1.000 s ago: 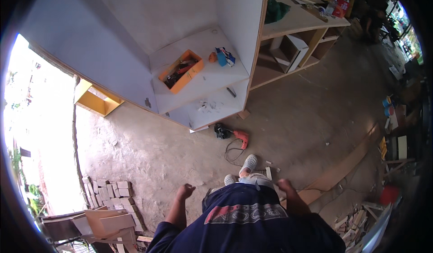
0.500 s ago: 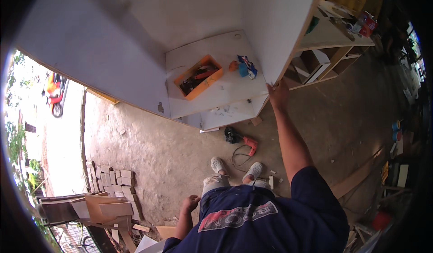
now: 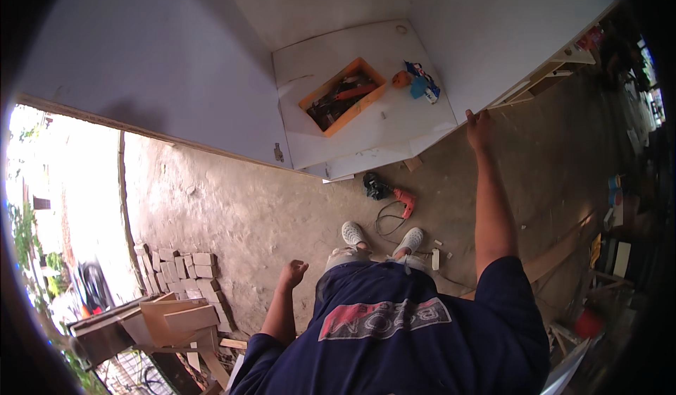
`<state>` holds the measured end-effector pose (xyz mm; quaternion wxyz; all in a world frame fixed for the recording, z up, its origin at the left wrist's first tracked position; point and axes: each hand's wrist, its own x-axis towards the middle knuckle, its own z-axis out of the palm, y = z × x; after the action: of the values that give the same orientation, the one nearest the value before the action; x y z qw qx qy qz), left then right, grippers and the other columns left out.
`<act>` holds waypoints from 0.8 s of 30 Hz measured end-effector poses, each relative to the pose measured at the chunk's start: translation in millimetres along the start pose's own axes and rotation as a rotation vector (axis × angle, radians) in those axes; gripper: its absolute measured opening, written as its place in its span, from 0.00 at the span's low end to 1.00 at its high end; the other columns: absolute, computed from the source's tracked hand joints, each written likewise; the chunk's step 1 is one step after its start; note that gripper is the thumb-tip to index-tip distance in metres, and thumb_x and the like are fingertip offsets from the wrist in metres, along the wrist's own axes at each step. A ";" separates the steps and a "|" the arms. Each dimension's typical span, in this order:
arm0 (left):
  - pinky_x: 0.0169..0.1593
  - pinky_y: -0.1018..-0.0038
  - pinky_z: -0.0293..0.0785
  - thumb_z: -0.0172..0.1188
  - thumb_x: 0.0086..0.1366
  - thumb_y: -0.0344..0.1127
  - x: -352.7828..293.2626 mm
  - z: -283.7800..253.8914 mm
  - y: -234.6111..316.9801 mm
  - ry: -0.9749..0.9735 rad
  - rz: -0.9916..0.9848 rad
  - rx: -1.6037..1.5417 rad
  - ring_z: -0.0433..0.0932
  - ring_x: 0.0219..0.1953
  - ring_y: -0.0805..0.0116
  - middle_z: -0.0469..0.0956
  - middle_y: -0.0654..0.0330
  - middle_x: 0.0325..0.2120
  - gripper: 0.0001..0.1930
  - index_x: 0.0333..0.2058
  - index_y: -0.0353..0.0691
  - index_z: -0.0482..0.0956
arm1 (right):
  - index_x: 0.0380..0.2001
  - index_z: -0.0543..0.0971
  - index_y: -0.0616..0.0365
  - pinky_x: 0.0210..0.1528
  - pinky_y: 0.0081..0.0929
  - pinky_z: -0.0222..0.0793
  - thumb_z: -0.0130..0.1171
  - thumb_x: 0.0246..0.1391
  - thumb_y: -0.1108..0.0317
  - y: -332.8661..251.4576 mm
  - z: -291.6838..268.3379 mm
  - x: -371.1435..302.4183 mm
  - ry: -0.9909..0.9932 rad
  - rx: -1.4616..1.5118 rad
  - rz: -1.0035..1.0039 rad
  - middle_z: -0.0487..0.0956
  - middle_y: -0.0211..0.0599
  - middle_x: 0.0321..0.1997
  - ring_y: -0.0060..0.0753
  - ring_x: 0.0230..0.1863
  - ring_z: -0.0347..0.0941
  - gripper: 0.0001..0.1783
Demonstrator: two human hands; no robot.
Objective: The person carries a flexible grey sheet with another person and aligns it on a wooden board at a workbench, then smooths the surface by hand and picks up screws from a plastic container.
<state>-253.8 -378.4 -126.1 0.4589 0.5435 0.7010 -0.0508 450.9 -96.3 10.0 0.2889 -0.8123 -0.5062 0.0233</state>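
A tall white cabinet stands in front of me with its left door (image 3: 176, 64) and right door (image 3: 507, 36) swung outward. My right hand (image 3: 480, 131) grips the lower outer edge of the right door, arm stretched forward. At my left side, my left hand (image 3: 293, 274) hangs in the air with its fingers curled in and nothing visible in them. On the white shelf (image 3: 296, 78) lies an orange tray (image 3: 327, 131) full of hand tools. To its right are a small orange round thing (image 3: 401, 79) and a crumpled blue-and-white packet (image 3: 428, 89).
A red corded power drill (image 3: 405, 201) lies on the concrete floor between the cabinet and my shoes (image 3: 408, 240). Stacked paving blocks (image 3: 186, 272) and wood offcuts (image 3: 190, 317) lie at the left. A wooden frame (image 3: 542, 82) stands behind the right door.
The right door has swung further out to the right with my right hand on its edge, covering more of the shelving behind it. My left hand has risen slightly forward.
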 end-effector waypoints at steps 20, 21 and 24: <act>0.52 0.58 0.82 0.67 0.69 0.46 77.1 -27.5 137.3 -0.054 0.466 -0.062 0.87 0.48 0.47 0.87 0.47 0.45 0.19 0.50 0.38 0.85 | 0.30 0.88 0.46 0.40 0.52 0.80 0.60 0.53 0.55 218.2 -23.2 -610.1 -1.263 -0.263 -0.419 0.86 0.42 0.33 0.48 0.38 0.86 0.11; 0.51 0.59 0.82 0.66 0.69 0.44 81.8 -25.3 172.6 -0.054 0.588 -0.091 0.87 0.48 0.47 0.87 0.48 0.46 0.18 0.50 0.37 0.85 | 0.34 0.88 0.45 0.42 0.52 0.81 0.65 0.49 0.56 230.5 -36.1 -627.3 -1.374 -0.231 -0.150 0.87 0.41 0.37 0.47 0.40 0.86 0.11; 0.51 0.58 0.82 0.66 0.68 0.40 86.1 -44.3 263.5 0.085 0.761 -0.106 0.86 0.47 0.47 0.87 0.47 0.43 0.15 0.48 0.37 0.85 | 0.35 0.87 0.45 0.42 0.50 0.81 0.68 0.48 0.57 215.6 -34.2 -614.4 -1.332 -0.060 -0.344 0.87 0.41 0.38 0.47 0.41 0.86 0.11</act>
<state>-65.8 -185.1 -48.2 0.4430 0.7418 0.4694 0.1821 337.7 -694.2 -224.3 -0.1066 -0.5407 -0.6979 0.4574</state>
